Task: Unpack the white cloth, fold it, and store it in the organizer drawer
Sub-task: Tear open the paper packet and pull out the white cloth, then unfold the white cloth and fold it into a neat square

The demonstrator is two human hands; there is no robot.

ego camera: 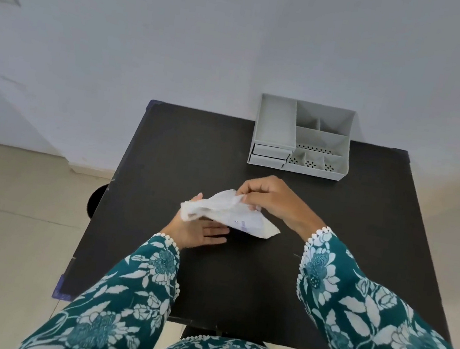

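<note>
A white cloth in a thin clear wrapper (pixel 229 214) is held just above the middle of the black table (pixel 197 146). My right hand (pixel 271 199) pinches its upper edge from above. My left hand (pixel 200 229) is under its left end, palm up with fingers stretched out, thumb hidden behind the cloth. The wrapper's right corner points down toward the table. The grey organizer (pixel 301 138) stands at the table's far edge, right of centre, with two small shut drawers (pixel 270 154) stacked at its front left.
The organizer has several open compartments on top, some with perforated floors. A dark round object (pixel 97 198) sits below the table's left edge. Pale tiled floor lies to the left, a white wall behind. Blue tape marks the table's left corners.
</note>
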